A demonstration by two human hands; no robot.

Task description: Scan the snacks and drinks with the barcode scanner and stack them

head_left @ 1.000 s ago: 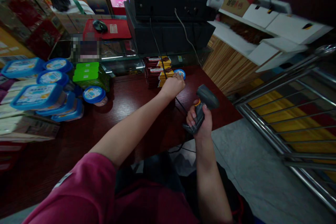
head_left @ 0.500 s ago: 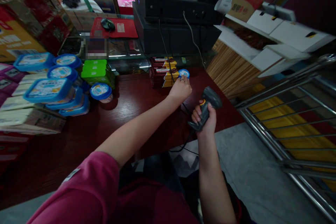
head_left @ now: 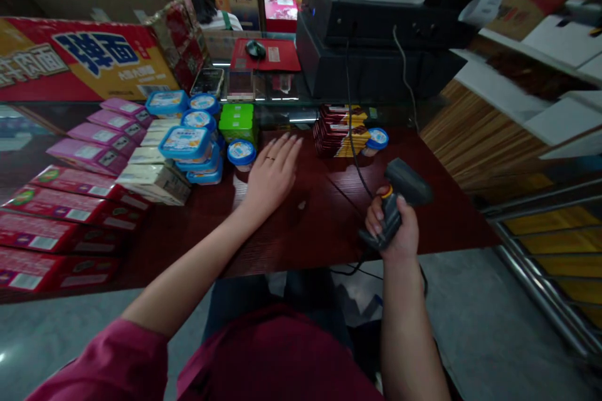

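Note:
My left hand is over the dark red wooden counter, fingers stretched out and nothing in it. Just left of its fingers stands a small round tub with a blue lid. My right hand is wrapped round the handle of a dark grey barcode scanner, whose head points right. Another round blue-lidded tub sits beside a stack of brown and yellow packets, beyond the scanner. Blue-lidded tubs are piled to the left, next to a green pack.
Red boxes, pink boxes and pale boxes line the left side. Behind them is a large open carton. A black machine with hanging cables stands at the back. A metal railing is at right.
My left hand has left the round tub beside the packets and moved left, its fingers now spread. My right hand still grips the scanner. The view has turned left.

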